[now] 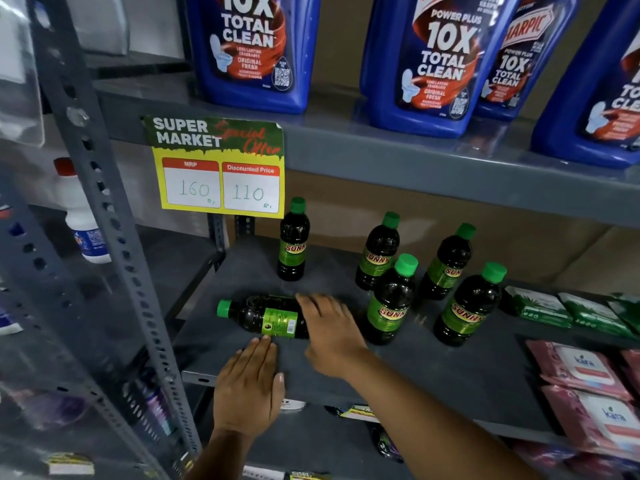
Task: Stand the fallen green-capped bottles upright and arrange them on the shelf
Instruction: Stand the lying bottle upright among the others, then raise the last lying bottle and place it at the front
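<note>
A dark bottle with a green cap and green label (263, 317) lies on its side on the grey shelf (450, 368), cap pointing left. A second fallen bottle (266, 301) seems to lie just behind it, mostly hidden. My right hand (329, 330) rests over the base end of the lying bottle, fingers curled around it. My left hand (249, 386) lies flat on the shelf's front edge, fingertips just short of the bottle, holding nothing. Several matching bottles stand upright: one at the back (293, 240), the others grouped to the right (391, 299).
Large blue cleaner bottles (426, 64) fill the shelf above, with a yellow price card (220, 168) hanging from its edge. Green packets (540, 306) and pink wipe packs (585, 372) lie at the right. A grey perforated upright (114, 237) stands at the left.
</note>
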